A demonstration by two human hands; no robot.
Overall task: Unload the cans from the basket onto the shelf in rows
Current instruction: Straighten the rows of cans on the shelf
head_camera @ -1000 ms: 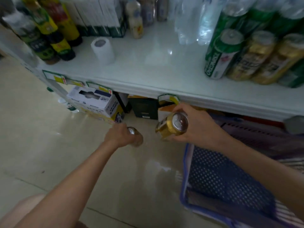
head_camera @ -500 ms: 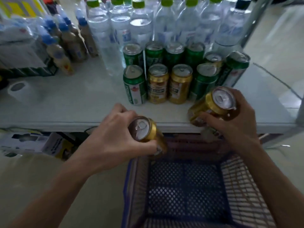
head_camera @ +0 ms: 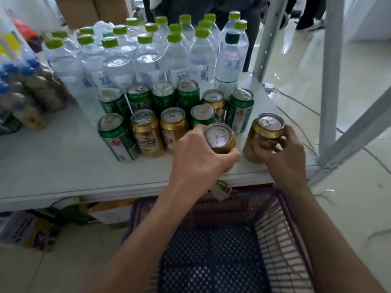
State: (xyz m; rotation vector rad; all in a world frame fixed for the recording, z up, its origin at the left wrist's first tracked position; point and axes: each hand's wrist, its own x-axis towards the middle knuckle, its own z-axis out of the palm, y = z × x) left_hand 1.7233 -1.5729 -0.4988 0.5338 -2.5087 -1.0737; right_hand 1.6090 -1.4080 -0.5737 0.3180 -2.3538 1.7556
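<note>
My left hand (head_camera: 198,155) grips a gold can (head_camera: 220,137) standing upright near the white shelf's (head_camera: 53,166) front edge, at the right end of the front row. My right hand (head_camera: 281,153) holds a second gold can (head_camera: 264,132), slightly tilted, just to the right of it on the shelf. Behind stand rows of green and gold cans (head_camera: 146,132). The blue mesh basket (head_camera: 283,212) sits on the floor below the shelf, and what I see of its inside holds no cans.
Clear water bottles with green caps (head_camera: 148,56) fill the back of the shelf. Brown drink bottles with blue caps (head_camera: 27,96) stand at the left. A grey shelf post (head_camera: 332,81) rises at the right. Cardboard boxes (head_camera: 31,231) lie under the shelf. People's legs show behind the shelf.
Both hands rose from beside the basket to the shelf, each carrying a gold can. The cans now stand at the right end of the front row.
</note>
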